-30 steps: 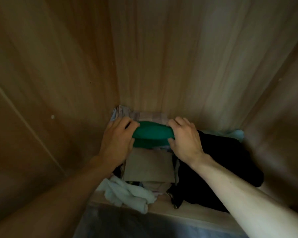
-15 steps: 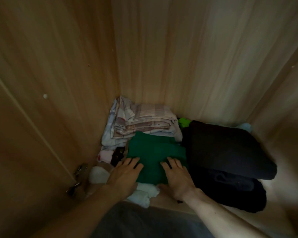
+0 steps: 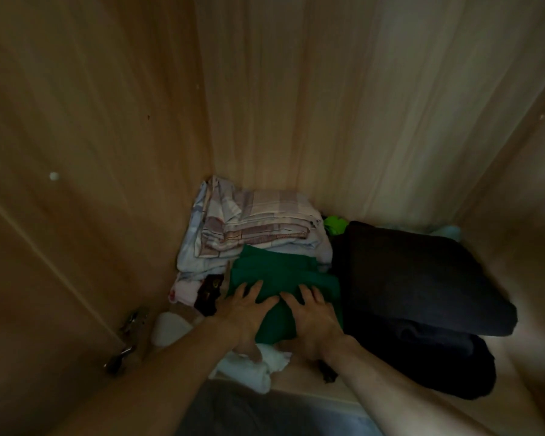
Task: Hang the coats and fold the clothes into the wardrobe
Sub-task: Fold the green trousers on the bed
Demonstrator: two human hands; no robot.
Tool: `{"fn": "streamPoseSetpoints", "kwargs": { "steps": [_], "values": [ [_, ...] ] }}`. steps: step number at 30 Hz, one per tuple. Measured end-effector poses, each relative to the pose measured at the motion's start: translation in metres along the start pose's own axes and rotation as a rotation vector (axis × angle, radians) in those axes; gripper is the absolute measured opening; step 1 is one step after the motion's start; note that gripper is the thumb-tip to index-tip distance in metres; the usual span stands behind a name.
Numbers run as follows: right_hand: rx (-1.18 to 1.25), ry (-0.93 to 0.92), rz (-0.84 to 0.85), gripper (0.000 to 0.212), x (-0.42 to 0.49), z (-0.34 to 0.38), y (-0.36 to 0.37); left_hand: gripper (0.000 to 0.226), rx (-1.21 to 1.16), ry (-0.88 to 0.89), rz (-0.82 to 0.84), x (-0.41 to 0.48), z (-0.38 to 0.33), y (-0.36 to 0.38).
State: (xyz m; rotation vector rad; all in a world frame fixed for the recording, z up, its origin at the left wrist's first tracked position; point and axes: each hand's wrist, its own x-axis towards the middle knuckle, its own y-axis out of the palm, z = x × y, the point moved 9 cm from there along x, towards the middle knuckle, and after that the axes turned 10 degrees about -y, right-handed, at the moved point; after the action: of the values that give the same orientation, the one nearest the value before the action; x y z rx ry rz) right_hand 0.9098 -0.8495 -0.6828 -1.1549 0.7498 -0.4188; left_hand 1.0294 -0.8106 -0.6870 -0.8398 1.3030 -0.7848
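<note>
Shadow is swallowing the dark clothes (image 3: 422, 294). Left hand (image 3: 246, 313) and right hand (image 3: 315, 316) are pressing flat on the green garment (image 3: 277, 272).

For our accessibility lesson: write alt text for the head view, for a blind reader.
The left hand and right hand press flat on a folded green garment inside a wooden wardrobe. A plaid stack lies behind it; dark folded clothes sit to its right.

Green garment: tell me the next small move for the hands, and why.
Probably lift both hands off and draw them out. The left hand and right hand lie flat, fingers spread, on the folded green garment, which already sits in front of the plaid stack, beside the black pile; it looks placed.
</note>
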Motion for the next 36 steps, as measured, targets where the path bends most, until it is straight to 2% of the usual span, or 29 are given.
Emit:
{"fn": "streamPoseSetpoints", "kwargs": {
  "steps": [3, 6, 12, 17, 22, 31, 36],
  "values": [
    [0.004, 0.015, 0.025, 0.114, 0.004, -0.006, 0.007, 0.134, -0.026, -0.013, 0.049, 0.008, -0.002, 0.002],
    [0.052, 0.003, 0.008, 0.112, -0.004, -0.001, -0.005, 0.134, -0.034, -0.043, 0.071, 0.001, -0.005, 0.001],
    [0.064, -0.011, 0.002, 0.092, -0.086, 0.037, -0.071, 0.109, -0.021, -0.083, 0.158, -0.086, -0.021, -0.054],
    [0.107, -0.033, 0.025, 0.079, -0.172, 0.066, -0.185, 0.101, -0.165, -0.060, 0.059, -0.194, -0.030, -0.161],
    [0.130, -0.052, 0.031, 0.087, -0.252, 0.094, -0.312, 0.098, -0.230, -0.076, -0.013, -0.292, -0.030, -0.275],
    [0.133, -0.043, -0.027, 0.078, -0.375, 0.144, -0.490, 0.082, -0.352, -0.216, -0.250, -0.441, -0.024, -0.431],
    [0.070, 0.013, -0.060, 0.076, -0.431, 0.164, -0.546, 0.077, -0.327, -0.198, -0.200, -0.502, -0.023, -0.473]
  ]
}}
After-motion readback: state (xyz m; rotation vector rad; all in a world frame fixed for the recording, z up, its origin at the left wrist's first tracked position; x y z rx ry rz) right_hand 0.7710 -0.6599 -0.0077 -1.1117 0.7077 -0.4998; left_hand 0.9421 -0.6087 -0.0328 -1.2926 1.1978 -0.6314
